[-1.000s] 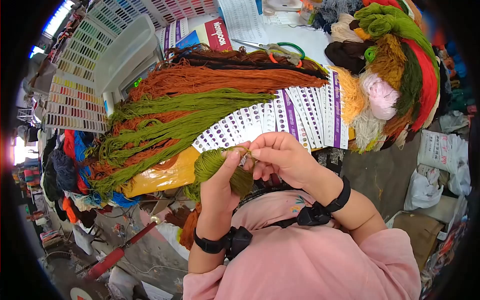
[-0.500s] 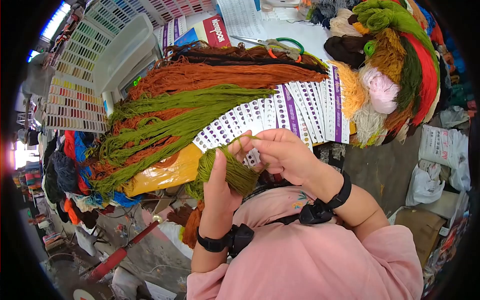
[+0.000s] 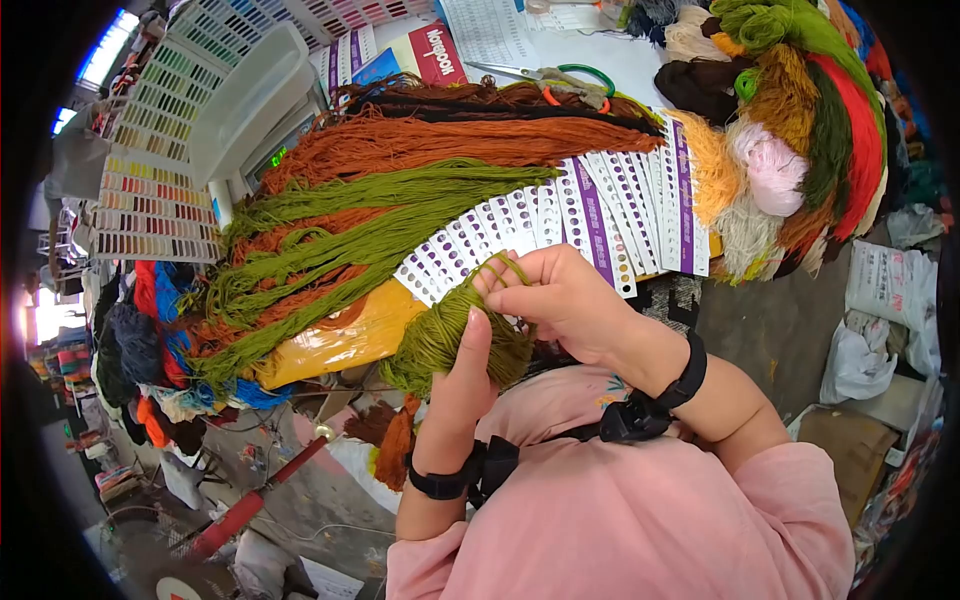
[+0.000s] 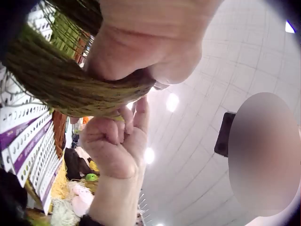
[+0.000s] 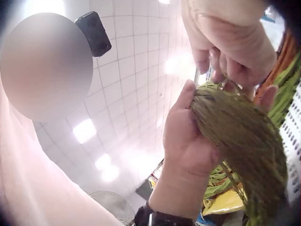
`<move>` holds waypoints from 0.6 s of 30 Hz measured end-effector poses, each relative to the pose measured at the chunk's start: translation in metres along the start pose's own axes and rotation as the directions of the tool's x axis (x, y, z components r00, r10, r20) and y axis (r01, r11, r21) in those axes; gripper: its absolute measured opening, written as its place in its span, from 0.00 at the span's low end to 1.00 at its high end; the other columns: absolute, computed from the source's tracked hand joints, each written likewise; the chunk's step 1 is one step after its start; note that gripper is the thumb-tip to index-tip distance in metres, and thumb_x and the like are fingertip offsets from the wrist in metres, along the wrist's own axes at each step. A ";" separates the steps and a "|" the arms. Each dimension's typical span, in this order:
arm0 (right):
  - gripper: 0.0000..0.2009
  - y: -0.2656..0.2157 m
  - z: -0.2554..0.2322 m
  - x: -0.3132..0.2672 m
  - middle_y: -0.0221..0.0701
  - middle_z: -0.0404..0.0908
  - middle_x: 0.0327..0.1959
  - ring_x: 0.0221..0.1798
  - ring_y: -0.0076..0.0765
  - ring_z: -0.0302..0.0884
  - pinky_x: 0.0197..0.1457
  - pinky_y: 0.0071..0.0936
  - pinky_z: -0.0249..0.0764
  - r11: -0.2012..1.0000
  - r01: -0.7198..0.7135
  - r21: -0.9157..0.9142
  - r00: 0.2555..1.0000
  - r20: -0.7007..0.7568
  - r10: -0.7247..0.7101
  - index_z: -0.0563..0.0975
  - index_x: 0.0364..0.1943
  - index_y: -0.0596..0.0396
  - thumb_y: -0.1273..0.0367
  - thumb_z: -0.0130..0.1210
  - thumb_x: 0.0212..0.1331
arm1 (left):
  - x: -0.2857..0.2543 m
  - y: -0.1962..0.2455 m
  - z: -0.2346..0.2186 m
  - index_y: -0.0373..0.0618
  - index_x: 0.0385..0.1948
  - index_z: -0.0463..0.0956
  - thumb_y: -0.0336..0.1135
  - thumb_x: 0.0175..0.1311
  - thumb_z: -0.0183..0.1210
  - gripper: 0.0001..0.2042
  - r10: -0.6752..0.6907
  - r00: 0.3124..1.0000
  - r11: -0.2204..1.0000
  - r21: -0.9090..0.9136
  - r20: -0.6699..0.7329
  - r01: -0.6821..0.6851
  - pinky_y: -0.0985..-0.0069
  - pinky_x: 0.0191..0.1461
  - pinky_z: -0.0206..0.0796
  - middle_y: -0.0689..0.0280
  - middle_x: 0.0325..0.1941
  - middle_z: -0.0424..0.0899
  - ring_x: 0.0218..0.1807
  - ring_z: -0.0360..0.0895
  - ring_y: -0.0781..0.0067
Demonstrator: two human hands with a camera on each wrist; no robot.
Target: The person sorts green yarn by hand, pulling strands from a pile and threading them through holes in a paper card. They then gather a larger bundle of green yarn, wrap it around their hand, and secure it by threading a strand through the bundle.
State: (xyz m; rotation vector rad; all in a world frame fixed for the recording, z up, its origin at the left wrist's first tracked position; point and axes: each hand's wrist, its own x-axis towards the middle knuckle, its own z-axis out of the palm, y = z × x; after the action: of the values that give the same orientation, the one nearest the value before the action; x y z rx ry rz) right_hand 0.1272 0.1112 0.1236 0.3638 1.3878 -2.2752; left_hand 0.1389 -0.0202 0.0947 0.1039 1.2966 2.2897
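Note:
A thick hank of olive-green yarn [image 3: 445, 345] hangs in the left hand [image 3: 467, 375], whose fingers and thumb curl round it. In the right wrist view the left hand [image 5: 186, 136] grips the hank [image 5: 244, 132] near its upper end. The right hand [image 3: 565, 300] is at the top of the hank, its fingertips pinching a loop of green strand. From the left wrist view, the right hand [image 4: 115, 146] has bent fingers just beyond the hank [image 4: 70, 92]. The hank hides part of the left fingers.
Green strands [image 3: 400, 215] and rust-orange yarn [image 3: 450, 140] lie across the table beside punched cards [image 3: 590, 215]. Scissors [image 3: 520, 72], a notebook [image 3: 437, 55] and a plastic tray [image 3: 250, 100] stand behind. Coloured hanks [image 3: 775, 175] are heaped at right.
The right hand has turned and moved slightly, and a loop of strand now shows around its fingertips. The left hand has shifted a little right with the hank, still gripping it.

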 end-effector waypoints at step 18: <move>0.06 -0.005 0.002 -0.008 0.24 0.74 0.28 0.20 0.10 0.61 0.16 0.09 0.52 0.999 -0.036 -0.024 0.998 0.048 0.037 0.75 0.28 0.61 0.74 0.54 0.44 | 0.001 0.020 0.005 0.33 0.53 0.54 0.50 0.61 0.31 0.28 -0.074 0.996 0.988 -0.130 0.052 0.080 0.67 0.57 0.53 0.53 0.56 0.59 0.56 0.59 0.64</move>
State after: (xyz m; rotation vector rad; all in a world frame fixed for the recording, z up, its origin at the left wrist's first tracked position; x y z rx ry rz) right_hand 0.1314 0.1129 0.1316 0.3217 1.3708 -2.2217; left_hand 0.1313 -0.0240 0.1140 0.0607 1.1037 2.2858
